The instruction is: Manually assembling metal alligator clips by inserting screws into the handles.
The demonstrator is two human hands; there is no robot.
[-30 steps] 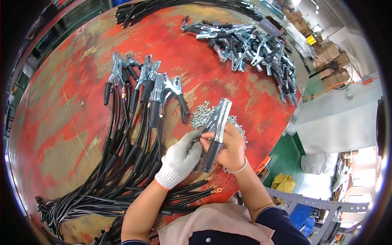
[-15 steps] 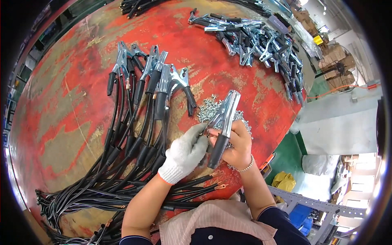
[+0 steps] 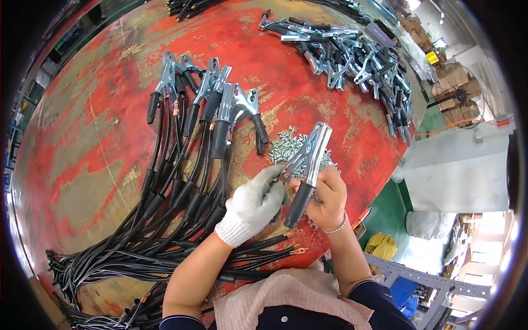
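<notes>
A shiny metal spring clamp (image 3: pixel 318 151) with black-sleeved handles is held slanting, jaws up, over the middle of the table. My left hand (image 3: pixel 254 204), in a white knitted glove, is closed around its left handle. My right hand (image 3: pixel 328 199), bare with a beaded bracelet, is curled behind the other handle, a finger showing near the clamp's inner side. What its fingertips hold is hidden by the clamp. Behind the clamp lies a pile of small silvery screws (image 3: pixel 286 146), with small nuts (image 3: pixel 312 223) beside my right wrist. Copper-lugged cable ends (image 3: pixel 297 250) lie near my left wrist.
Clamps joined to black cables (image 3: pixel 190 165) cover the left side of the red, worn table (image 3: pixel 82 159). A heap of loose clamps (image 3: pixel 357 60) stands at the back right. More black cables (image 3: pixel 190 8) lie along the far edge. A grey metal frame (image 3: pixel 429 278) is at the lower right.
The view has shifted slightly. The clamp and both my hands sit a little further right, and my right hand's fingers have drawn back slightly behind the handle.
</notes>
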